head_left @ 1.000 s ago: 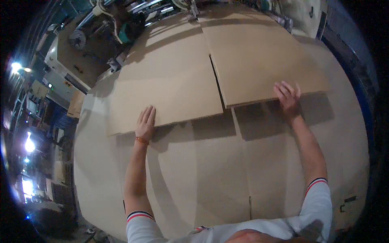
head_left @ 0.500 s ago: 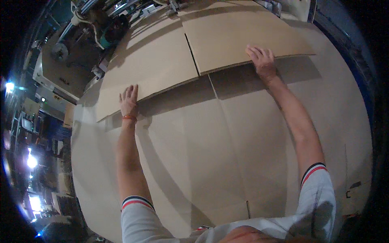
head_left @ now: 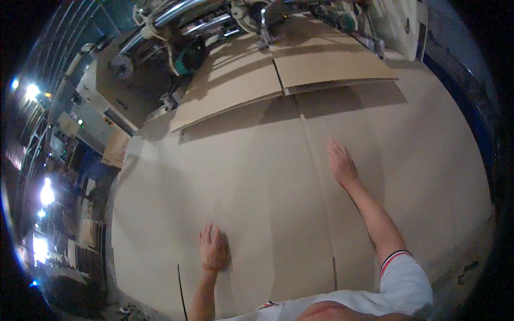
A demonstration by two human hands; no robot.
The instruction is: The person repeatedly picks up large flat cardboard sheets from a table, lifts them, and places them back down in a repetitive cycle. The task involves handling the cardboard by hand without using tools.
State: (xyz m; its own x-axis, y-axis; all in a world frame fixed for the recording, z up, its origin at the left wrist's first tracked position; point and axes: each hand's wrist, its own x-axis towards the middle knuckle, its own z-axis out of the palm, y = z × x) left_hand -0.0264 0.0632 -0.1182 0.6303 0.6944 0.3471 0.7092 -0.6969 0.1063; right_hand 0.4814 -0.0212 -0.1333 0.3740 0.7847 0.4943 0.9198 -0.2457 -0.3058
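1. Shadow and fisheye bending made the far end hard to read: the machinery [head_left: 182, 43] beyond the cardboard showed only as pipes, rollers and a teal part, and its details could not be told apart.
2. Both forearms were cut off at the lower edge, and the person's white, stripe-cuffed sleeve [head_left: 401, 273] covered the near right part of the big cardboard sheet [head_left: 257, 176].
3. That big cardboard sheet lay flat, filling the middle of the view, with slots cut into its near edge and a fold line running away from the person.
4. The left hand [head_left: 214, 249] lay palm down on the sheet near its near edge, fingers loosely spread, holding nothing.
5. The right hand [head_left: 341, 164] lay flat farther out on the same sheet, fingers extended and close together, also gripping nothing.
6. Beyond the hands, well apart from them, two upper cardboard flaps [head_left: 289, 69] lay side by side, overlapping the far part of the big sheet and casting a shadow on it.
7. At the left rim, bright lamps [head_left: 45, 192] glared over a dim factory floor.
8. Counted: two hands, one big sheet, two flaps.
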